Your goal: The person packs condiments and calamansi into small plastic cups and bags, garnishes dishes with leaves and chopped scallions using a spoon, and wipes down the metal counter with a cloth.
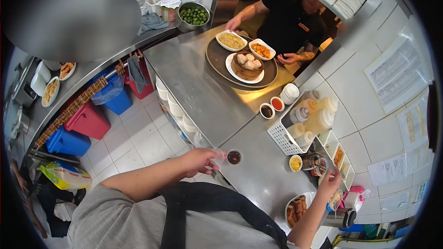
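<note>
Nearest to the camera, grey T-shirt (115, 216) with dark apron (198, 203) over it, before the steel counter (263, 175). On this counter, near its edge, small clear plastic cup of dark sauce (234, 157): round, with thin transparent rim, almost black inside, with a reddish-brown shine, seen from above. Just beside it, left hand (198, 162), with thumb and fingers partly spread and curved around a clear plastic piece (217, 157); too transparent to tell whether lid or second cup, or whether touching the sauce cup.

Farther to the right, right hand (328, 182), raised by the glass jar (314, 161), with fingers bent and brought close together at a clear round piece (327, 163); cannot tell whether pinching it or only touching it.

Near the jar, small cup of yellow food (296, 163) and white basket (280, 139) with squeeze bottles (323, 120). Beside the right forearm, dish of brown rolls (296, 212). Well apart, on the round tray (216, 68), bamboo steamer with pale dumplings (248, 63) between two filled dishes and the near rim, with co-worker's hand (233, 23) at one dish.
</note>
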A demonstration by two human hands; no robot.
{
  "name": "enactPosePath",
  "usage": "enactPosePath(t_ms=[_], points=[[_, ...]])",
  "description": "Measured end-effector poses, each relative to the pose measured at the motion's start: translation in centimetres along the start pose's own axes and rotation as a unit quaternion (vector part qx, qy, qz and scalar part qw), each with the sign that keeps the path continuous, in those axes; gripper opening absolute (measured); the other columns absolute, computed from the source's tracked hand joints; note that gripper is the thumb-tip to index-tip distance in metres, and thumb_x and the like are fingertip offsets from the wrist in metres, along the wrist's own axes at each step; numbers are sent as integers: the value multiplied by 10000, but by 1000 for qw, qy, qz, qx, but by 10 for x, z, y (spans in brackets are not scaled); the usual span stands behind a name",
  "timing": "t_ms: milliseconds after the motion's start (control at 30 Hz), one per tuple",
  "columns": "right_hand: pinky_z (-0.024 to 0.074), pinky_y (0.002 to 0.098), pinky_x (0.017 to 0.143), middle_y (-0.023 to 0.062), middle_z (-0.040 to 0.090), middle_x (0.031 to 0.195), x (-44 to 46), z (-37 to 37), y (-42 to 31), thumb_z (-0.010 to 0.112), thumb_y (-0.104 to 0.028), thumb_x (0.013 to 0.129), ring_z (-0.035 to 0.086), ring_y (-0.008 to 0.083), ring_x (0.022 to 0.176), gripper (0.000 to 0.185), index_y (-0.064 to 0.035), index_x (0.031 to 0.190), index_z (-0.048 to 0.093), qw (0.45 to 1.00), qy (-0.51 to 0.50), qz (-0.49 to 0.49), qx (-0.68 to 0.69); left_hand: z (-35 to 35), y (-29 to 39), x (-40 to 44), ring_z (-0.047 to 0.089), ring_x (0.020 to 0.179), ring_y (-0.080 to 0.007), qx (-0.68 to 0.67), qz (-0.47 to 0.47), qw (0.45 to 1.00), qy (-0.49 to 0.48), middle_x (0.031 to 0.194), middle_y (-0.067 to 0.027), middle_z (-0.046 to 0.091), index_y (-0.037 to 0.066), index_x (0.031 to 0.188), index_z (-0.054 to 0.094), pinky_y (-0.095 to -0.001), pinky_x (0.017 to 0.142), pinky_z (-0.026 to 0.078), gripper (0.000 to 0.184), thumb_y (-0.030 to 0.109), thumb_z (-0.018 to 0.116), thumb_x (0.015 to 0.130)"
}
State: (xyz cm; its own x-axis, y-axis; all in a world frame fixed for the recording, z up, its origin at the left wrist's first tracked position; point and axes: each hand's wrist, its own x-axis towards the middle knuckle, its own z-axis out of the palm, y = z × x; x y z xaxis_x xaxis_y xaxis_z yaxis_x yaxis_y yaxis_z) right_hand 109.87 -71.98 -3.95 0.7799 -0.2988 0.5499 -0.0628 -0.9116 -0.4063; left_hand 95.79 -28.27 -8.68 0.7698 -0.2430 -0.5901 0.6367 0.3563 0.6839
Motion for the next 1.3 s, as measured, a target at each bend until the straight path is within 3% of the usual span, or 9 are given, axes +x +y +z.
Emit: enactPosePath(t_ms=[67, 200, 367, 600, 800, 967, 1067, 1133, 1300], points=[[468, 266, 685, 84, 560, 1029, -30, 21, -44, 651, -97, 849, 551, 143, 836, 307, -55, 1146, 582, 942, -183, -16, 280, -27, 17, -19, 528, 780, -112, -13, 23, 999, 28, 1127, 1, 583, 68, 1252, 549, -231, 623, 429, 469, 334, 619, 873], [479, 271, 717, 77, 558, 1104, -106, 43, -208, 764, -109, 743, 567, 157, 891, 537, -66, 1225, 532, 803, -440, -174, 363, -84, 50, -41, 524, 749, -103, -14, 42, 999, 25, 1121, 5, 597, 64, 1263, 546, -219, 591, 428, 482, 333, 622, 871], [500, 343, 840, 128, 549, 1212, -173, 93, -363, 809, -157, 696, 583, 255, 1030, 742, -83, 1339, 447, 728, -504, -262, 385, -161, 82, -80, 531, 787, -101, -22, 65, 998, 12, 1142, 26, 594, 75, 1271, 542, -238, 614, 432, 460, 343, 574, 899], [488, 345, 882, 145, 570, 1207, -222, 153, -479, 792, -162, 726, 578, 253, 1085, 659, -80, 1306, 490, 657, -589, -291, 370, -269, 105, -115, 544, 777, -111, -25, 60, 996, 62, 1196, -16, 584, 70, 1245, 561, -242, 613, 439, 433, 337, 563, 905], [490, 325, 862, 135, 583, 1164, -228, 205, -528, 799, -187, 715, 598, 233, 1021, 589, -39, 1220, 534, 656, -600, -281, 361, -332, 134, -98, 542, 790, -118, -18, 65, 993, 92, 1161, -43, 606, 82, 1192, 600, -261, 623, 445, 412, 379, 531, 914], [501, 321, 832, 130, 586, 1110, -218, 286, -547, 811, -213, 698, 604, 236, 982, 560, -24, 1158, 553, 752, -513, -207, 358, -370, 161, -49, 537, 953, -176, 90, 178, 969, 144, 1206, -77, 580, 75, 1238, 578, -305, 723, 467, 463, 411, 438, 952], [497, 343, 839, 135, 594, 1091, -208, 325, -567, 817, -227, 683, 592, 253, 1010, 562, -23, 1140, 561, 765, -494, -187, 368, -382, 187, -26, 459, 1187, -268, 208, 283, 927, 129, 1389, -140, 434, 73, 1308, 522, -369, 921, 433, 491, 410, 371, 984], [484, 365, 866, 141, 601, 1080, -202, 337, -582, 817, -250, 678, 585, 278, 1009, 568, -27, 1135, 565, 793, -455, -230, 334, -386, 207, -16, 368, 1295, -318, 463, 364, 793, 159, 1460, -160, 331, 67, 1325, 493, -413, 1032, 348, 486, 396, 376, 987], [474, 376, 829, 137, 605, 1019, -192, 369, -608, 773, -156, 652, 586, 291, 958, 529, -32, 1123, 565, 827, -374, -307, 286, -406, 238, 30, 409, 1272, -356, 531, 402, 736, 125, 1366, -207, 440, -23, 1297, 473, -426, 1078, 304, 536, 364, 505, 926]])
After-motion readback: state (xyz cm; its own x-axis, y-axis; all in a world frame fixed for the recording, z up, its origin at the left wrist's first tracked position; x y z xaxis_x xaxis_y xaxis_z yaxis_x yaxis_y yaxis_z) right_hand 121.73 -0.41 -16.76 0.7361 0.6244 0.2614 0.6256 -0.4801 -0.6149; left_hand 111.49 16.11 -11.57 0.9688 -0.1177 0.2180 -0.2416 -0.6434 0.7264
